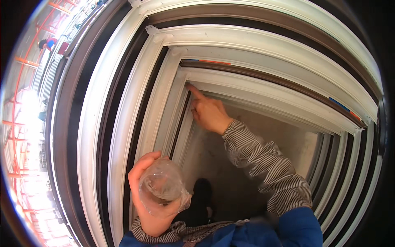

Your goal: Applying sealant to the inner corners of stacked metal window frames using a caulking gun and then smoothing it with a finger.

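My left hand (142, 175) is closed round a clear plastic cup (162, 181) at the lower middle, with some whitish, translucent stuff inside. My right hand (210, 113) reaches up to the inner corner of a white window frame (247, 84). Its index finger is stretched out, with the tip touching the corner joint, while the other fingers curl loosely toward the palm. I see nothing held in this hand. At the fingertip there is a dark spot that I cannot make out.
Several white and brown frames stand nested in rows around me on the left, far side and right. Blue and orange strips (214, 62) mark one brown bar. My dark shoe (203, 191) is on the grey floor (230, 164). Another person (48, 43) is far off at the upper left.
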`<state>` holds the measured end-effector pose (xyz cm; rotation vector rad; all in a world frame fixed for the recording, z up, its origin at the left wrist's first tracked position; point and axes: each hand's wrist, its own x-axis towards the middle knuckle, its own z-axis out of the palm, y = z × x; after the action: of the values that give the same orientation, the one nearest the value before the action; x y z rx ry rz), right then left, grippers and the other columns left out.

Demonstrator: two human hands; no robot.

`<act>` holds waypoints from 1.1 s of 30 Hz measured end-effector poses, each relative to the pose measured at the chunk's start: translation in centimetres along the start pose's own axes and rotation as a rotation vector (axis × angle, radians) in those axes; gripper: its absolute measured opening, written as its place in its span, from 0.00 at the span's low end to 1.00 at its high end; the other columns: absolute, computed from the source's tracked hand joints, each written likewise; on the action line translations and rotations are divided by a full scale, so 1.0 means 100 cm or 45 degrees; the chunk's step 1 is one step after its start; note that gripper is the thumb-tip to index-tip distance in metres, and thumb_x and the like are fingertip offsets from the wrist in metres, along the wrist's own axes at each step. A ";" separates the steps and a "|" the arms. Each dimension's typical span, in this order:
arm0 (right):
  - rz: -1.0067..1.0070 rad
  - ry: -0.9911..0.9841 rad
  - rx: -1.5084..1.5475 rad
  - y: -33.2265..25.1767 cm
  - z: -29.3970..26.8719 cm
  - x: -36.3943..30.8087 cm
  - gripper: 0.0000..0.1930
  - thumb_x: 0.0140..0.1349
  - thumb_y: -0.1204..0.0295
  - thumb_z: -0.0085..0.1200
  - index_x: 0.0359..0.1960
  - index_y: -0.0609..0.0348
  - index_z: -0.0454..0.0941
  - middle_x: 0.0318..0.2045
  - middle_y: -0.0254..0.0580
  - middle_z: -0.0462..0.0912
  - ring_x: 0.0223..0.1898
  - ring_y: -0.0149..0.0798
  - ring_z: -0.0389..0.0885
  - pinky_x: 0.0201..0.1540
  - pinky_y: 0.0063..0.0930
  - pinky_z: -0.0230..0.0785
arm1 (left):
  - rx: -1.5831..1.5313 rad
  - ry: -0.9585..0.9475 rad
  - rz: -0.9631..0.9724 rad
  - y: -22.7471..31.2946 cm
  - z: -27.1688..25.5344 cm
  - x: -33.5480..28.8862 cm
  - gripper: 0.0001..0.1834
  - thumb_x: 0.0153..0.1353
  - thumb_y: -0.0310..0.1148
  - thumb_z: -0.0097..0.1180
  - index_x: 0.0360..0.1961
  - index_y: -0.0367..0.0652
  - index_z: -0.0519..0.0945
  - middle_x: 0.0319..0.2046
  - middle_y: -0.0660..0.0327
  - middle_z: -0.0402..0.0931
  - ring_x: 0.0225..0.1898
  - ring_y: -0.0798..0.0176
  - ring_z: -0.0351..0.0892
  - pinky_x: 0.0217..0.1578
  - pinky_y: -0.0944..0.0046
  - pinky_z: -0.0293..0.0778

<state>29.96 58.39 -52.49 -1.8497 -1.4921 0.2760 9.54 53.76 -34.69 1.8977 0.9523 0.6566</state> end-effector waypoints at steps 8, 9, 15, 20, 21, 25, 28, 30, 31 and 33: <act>0.135 0.061 -0.011 0.006 0.008 0.004 0.05 0.53 0.73 0.51 0.25 0.62 0.77 0.64 0.43 0.62 0.32 0.51 0.82 0.36 0.43 0.75 | -0.025 0.033 -0.064 -0.004 0.002 0.002 0.52 0.32 0.44 0.77 0.58 0.41 0.62 0.54 0.54 0.64 0.54 0.52 0.71 0.54 0.55 0.69; 0.089 0.089 -0.055 0.006 0.011 0.008 0.05 0.52 0.73 0.52 0.25 0.62 0.77 0.63 0.44 0.63 0.31 0.49 0.82 0.34 0.41 0.76 | -0.044 0.070 -0.080 -0.004 0.003 0.002 0.52 0.32 0.44 0.77 0.58 0.41 0.62 0.54 0.54 0.64 0.54 0.52 0.71 0.54 0.54 0.69; 0.094 -0.020 -0.343 -0.001 0.027 0.019 0.07 0.46 0.74 0.55 0.28 0.61 0.81 0.60 0.53 0.64 0.30 0.42 0.82 0.29 0.33 0.75 | 0.032 0.045 -0.008 -0.007 0.005 0.002 0.54 0.31 0.41 0.79 0.59 0.40 0.59 0.56 0.50 0.61 0.54 0.50 0.70 0.52 0.52 0.70; -0.001 0.136 -0.301 0.002 0.031 0.010 0.08 0.45 0.75 0.56 0.28 0.60 0.81 0.61 0.52 0.62 0.31 0.40 0.79 0.25 0.31 0.73 | 0.109 0.133 0.022 -0.007 0.005 0.000 0.56 0.31 0.48 0.78 0.59 0.39 0.58 0.55 0.51 0.62 0.53 0.48 0.70 0.53 0.51 0.70; -0.067 0.290 -0.276 0.003 0.032 0.008 0.08 0.44 0.75 0.56 0.28 0.60 0.81 0.61 0.51 0.63 0.30 0.39 0.79 0.25 0.30 0.73 | 0.129 0.158 0.036 -0.008 0.006 0.000 0.56 0.30 0.48 0.78 0.60 0.41 0.60 0.56 0.52 0.63 0.54 0.48 0.70 0.55 0.51 0.68; -0.034 0.252 -0.359 0.000 0.033 0.015 0.06 0.43 0.74 0.56 0.25 0.59 0.81 0.56 0.49 0.69 0.29 0.39 0.79 0.25 0.33 0.73 | 0.190 0.176 0.085 -0.012 0.008 -0.002 0.56 0.29 0.48 0.77 0.61 0.43 0.61 0.56 0.52 0.65 0.54 0.48 0.70 0.57 0.50 0.66; -0.016 0.258 -0.299 -0.004 0.029 0.023 0.05 0.42 0.72 0.57 0.22 0.59 0.81 0.47 0.47 0.74 0.30 0.40 0.80 0.25 0.33 0.73 | 0.191 0.191 0.094 -0.013 0.009 -0.002 0.56 0.30 0.48 0.77 0.61 0.42 0.61 0.56 0.52 0.65 0.55 0.48 0.70 0.57 0.52 0.66; -0.044 0.264 -0.298 -0.008 0.026 0.028 0.05 0.43 0.72 0.57 0.21 0.59 0.81 0.39 0.45 0.76 0.30 0.41 0.82 0.25 0.34 0.73 | 0.227 0.181 0.122 -0.013 0.009 0.000 0.56 0.29 0.48 0.78 0.61 0.41 0.61 0.56 0.52 0.65 0.55 0.49 0.69 0.57 0.52 0.66; -0.025 0.227 -0.294 -0.009 0.024 0.028 0.05 0.43 0.72 0.57 0.21 0.59 0.81 0.39 0.45 0.76 0.30 0.41 0.82 0.25 0.34 0.73 | 0.183 0.156 0.126 -0.013 0.008 0.001 0.57 0.29 0.48 0.78 0.61 0.41 0.61 0.56 0.51 0.65 0.55 0.49 0.70 0.57 0.53 0.66; -0.047 0.351 -0.285 -0.011 0.022 0.027 0.05 0.44 0.72 0.57 0.21 0.59 0.81 0.38 0.46 0.76 0.29 0.41 0.82 0.26 0.35 0.74 | 0.140 0.131 0.134 -0.012 0.007 0.002 0.57 0.28 0.48 0.78 0.61 0.40 0.61 0.56 0.51 0.65 0.55 0.49 0.70 0.57 0.53 0.66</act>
<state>28.66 61.81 -52.63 -1.9398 -1.4066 -0.1656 9.75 53.96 -36.07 2.0381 0.9753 0.7845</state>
